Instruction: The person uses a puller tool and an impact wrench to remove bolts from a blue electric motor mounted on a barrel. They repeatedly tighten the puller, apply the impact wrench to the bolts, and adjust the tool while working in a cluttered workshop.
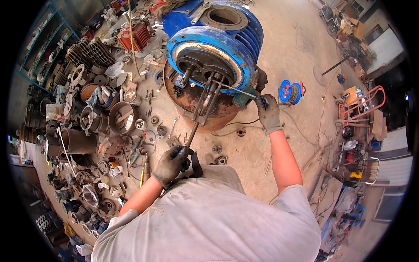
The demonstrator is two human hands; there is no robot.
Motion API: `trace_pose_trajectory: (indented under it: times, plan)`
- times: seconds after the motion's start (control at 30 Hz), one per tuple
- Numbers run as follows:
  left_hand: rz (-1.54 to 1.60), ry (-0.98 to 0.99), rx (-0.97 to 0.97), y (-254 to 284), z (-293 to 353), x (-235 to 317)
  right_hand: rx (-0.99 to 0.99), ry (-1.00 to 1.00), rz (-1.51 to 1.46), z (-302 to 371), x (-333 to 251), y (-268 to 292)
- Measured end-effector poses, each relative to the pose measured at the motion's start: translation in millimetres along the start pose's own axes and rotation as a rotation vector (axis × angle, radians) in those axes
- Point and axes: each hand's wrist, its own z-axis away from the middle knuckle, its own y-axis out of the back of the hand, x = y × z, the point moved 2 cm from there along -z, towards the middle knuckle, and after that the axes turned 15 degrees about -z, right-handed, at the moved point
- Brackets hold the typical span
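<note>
My left hand [171,166], in a dirty work glove, is closed around the lower end of a long rod on a bearing puller [201,109]. The puller's arms reach up to a shaft in the round opening of a blue machine housing [252,41]. A second shaft [187,75] juts out to its left. My gloved right hand [268,114], at the right of the housing, closes on one end of a thin metal rod [238,91]. That rod's far tip meets the top of the puller; whether it hooks in there is too small to tell.
The housing rests on a rusty round base [180,94], with a wrench [200,13] on top. Metal parts crowd the floor at left, including an open rusty drum [78,140]. A blue cable reel [286,92] and a red hand truck [371,98] stand at right.
</note>
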Motion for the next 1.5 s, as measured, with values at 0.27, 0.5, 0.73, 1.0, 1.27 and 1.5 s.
trace_pose_trajectory:
  times: [0.27,0.5,0.73,1.0,1.27,1.5]
  plan:
    - [-0.027,-0.017,0.000,0.0,-1.1,-3.7,-0.115,-0.782,-0.962,13.6,12.7,-8.3]
    - [-0.001,-0.040,0.006,-2.2,1.7,2.1,-0.164,-1.154,-1.553,18.4,-7.7,-8.6]
    - [-0.022,-0.081,0.009,-0.2,3.9,3.3,-0.247,-1.316,-1.570,12.7,-9.9,0.1]
    - [-0.087,-0.079,-0.008,2.2,-10.3,-15.3,-0.240,-0.773,-1.051,13.4,3.7,-2.1]
    - [0.071,-0.099,-0.063,-0.5,-22.4,-33.1,0.068,-0.511,-1.126,-9.1,-13.1,45.3]
    - [0.020,-0.012,-0.086,-1.1,-35.3,-21.7,0.128,-0.144,0.052,-193.5,-160.8,22.1]
